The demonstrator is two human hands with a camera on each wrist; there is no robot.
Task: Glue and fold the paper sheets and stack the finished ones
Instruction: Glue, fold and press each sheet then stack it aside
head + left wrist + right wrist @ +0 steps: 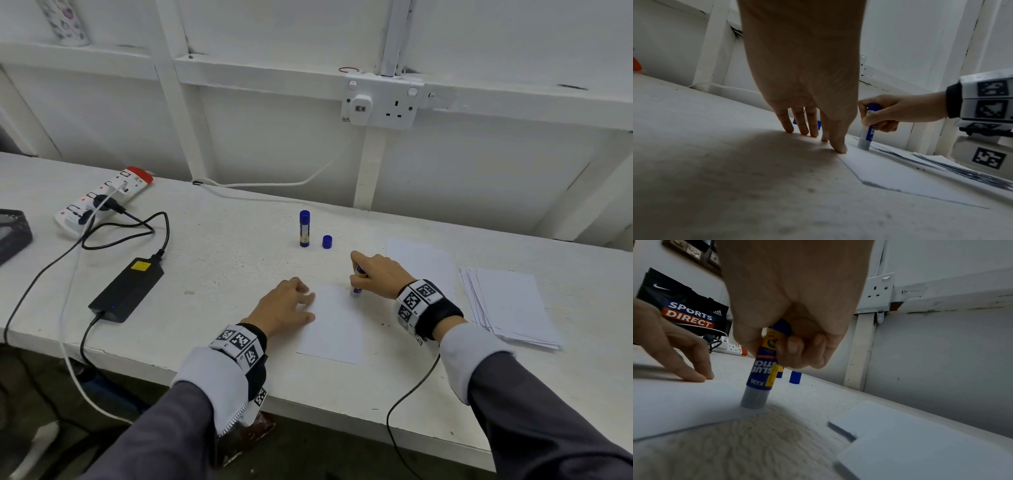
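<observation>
the white counter [212, 260] carries everything here. on its right side a loose pile of paper sheets [510, 305] lies fanned out, with a single sheet [419, 263] just behind and to the left of it. whether either one is the finished pile cannot be told.

the sheet being worked on [337, 329] lies flat in front of the person, near the counter's front edge. the left hand [287, 308] rests on its left edge, fingers straight and spread, fingertips [840, 148] pressing the paper down. the right hand [376, 274] is clamped around a glue stick [764, 363], held nearly upright with its glue end down on the sheet's far right corner.

behind the sheet a second glue stick [304, 229] stands upright, and a blue cap [327, 242] stands just beside it, apart from both hands.

this looks like the gluing step, early in the sheet. to do it well, the left fingertips should pin the paper firmly so the stick cannot drag or wrinkle it. the stick wants light, even pressure and a steady upright angle, run close along the edge without sliding off onto the counter. the corner is the risky spot, since thin paper lifts and creases there under a sticky tip.
</observation>
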